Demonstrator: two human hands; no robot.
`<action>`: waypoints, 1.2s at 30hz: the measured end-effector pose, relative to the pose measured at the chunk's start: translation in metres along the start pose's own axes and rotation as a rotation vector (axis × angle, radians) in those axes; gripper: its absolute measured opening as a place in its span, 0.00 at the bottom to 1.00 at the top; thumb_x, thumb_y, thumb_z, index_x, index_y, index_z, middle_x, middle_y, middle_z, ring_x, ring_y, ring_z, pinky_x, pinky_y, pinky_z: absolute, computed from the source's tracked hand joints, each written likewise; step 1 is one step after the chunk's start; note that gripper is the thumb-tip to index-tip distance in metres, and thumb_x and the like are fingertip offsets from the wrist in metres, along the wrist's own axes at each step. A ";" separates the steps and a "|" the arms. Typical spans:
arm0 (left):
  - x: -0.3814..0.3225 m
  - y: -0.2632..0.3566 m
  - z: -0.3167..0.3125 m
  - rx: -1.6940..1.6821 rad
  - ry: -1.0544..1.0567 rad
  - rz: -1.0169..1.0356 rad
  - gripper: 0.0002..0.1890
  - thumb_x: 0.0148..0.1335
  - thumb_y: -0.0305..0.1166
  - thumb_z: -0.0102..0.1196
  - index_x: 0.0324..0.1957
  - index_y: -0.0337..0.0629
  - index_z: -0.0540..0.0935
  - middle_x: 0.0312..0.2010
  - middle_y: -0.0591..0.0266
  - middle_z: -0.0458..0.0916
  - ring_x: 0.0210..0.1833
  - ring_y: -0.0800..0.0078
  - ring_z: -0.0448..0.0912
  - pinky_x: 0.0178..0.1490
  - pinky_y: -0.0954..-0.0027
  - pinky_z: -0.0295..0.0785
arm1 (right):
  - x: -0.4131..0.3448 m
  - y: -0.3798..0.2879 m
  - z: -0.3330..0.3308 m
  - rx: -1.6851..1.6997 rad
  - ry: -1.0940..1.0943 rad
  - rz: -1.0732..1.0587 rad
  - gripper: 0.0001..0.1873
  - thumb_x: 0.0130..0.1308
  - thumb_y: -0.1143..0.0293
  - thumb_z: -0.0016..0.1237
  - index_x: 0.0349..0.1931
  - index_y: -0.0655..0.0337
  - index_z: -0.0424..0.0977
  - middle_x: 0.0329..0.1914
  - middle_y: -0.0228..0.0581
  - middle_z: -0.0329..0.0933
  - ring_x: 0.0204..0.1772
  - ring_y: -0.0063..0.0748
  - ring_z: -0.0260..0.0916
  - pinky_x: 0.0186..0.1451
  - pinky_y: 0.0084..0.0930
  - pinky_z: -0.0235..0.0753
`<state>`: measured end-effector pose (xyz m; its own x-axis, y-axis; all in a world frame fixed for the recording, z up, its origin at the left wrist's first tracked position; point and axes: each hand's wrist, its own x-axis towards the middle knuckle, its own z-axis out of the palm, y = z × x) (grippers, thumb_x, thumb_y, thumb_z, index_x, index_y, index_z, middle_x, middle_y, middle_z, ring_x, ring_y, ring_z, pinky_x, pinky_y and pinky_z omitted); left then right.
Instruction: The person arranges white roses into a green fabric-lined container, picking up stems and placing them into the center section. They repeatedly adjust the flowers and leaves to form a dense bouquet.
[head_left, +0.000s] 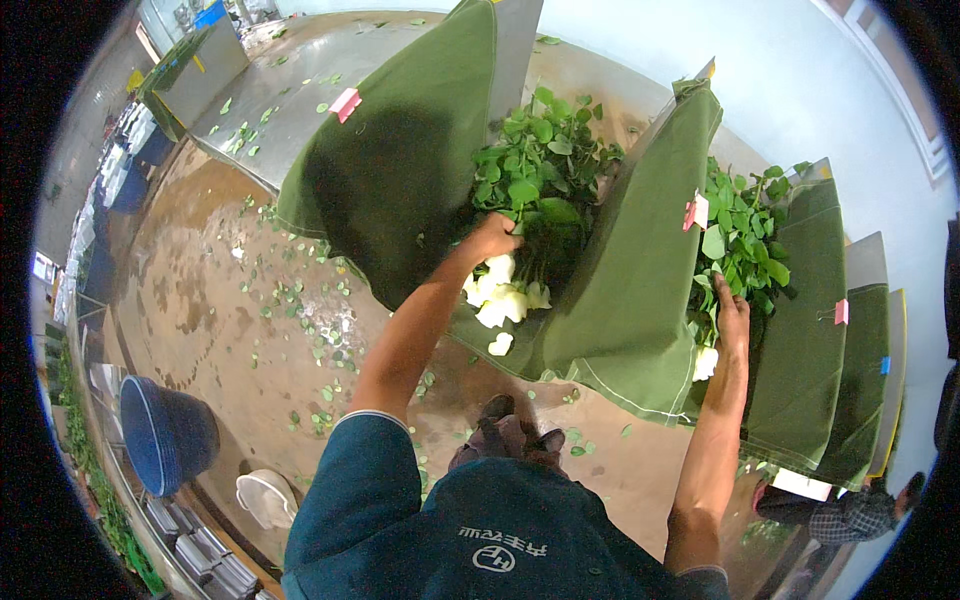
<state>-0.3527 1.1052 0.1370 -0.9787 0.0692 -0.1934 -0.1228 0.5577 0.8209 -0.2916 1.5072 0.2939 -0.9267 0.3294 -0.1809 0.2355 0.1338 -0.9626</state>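
White roses (502, 300) with long leafy stems lie in a sling of green cloth (622, 300) between two upright dividers. My left hand (497, 238) is at their stems just beyond the blooms, its fingers curled; whether it grips a stem is hidden. In the neighbouring cloth bay, my right hand (731, 311) touches the stem of a white rose (705, 363), beside a heap of green rose leaves (742, 232). Its fingertips are partly hidden by foliage, so its hold is unclear.
Pink binder clips (346, 105) hold the cloth. Metal dividers (517, 52) stand between bays. Cut leaves lie scattered over the wet floor (225, 322). Stacked blue buckets (169, 435) and a white bucket (266, 499) stand at the lower left. Another person (847, 514) is at the lower right.
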 end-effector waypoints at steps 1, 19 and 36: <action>-0.002 -0.005 -0.006 0.024 0.027 0.025 0.14 0.47 0.36 0.60 0.20 0.33 0.74 0.15 0.55 0.70 0.20 0.71 0.63 0.26 0.63 0.62 | -0.002 0.000 0.000 0.038 -0.033 0.002 0.24 0.56 0.55 0.52 0.41 0.70 0.69 0.35 0.39 0.73 0.36 0.28 0.68 0.38 0.26 0.68; -0.238 0.258 -0.021 -0.779 0.353 0.709 0.08 0.58 0.26 0.48 0.34 0.30 0.78 0.22 0.57 0.77 0.23 0.74 0.75 0.26 0.77 0.69 | -0.013 -0.050 -0.021 0.262 -0.105 -0.173 0.13 0.59 0.61 0.51 0.29 0.64 0.72 0.22 0.31 0.70 0.22 0.20 0.65 0.24 0.19 0.66; -0.108 0.304 0.179 -0.949 -0.388 -0.139 0.14 0.53 0.42 0.58 0.35 0.44 0.75 0.28 0.67 0.76 0.27 0.77 0.74 0.30 0.74 0.68 | 0.024 0.002 -0.046 0.015 -0.279 -0.237 0.15 0.58 0.66 0.45 0.36 0.71 0.73 0.29 0.42 0.74 0.30 0.28 0.68 0.33 0.24 0.68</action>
<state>-0.2546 1.4149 0.3111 -0.8462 0.4094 -0.3410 -0.4749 -0.2892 0.8311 -0.2995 1.5587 0.2968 -0.9997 0.0232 0.0018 0.0019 0.1612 -0.9869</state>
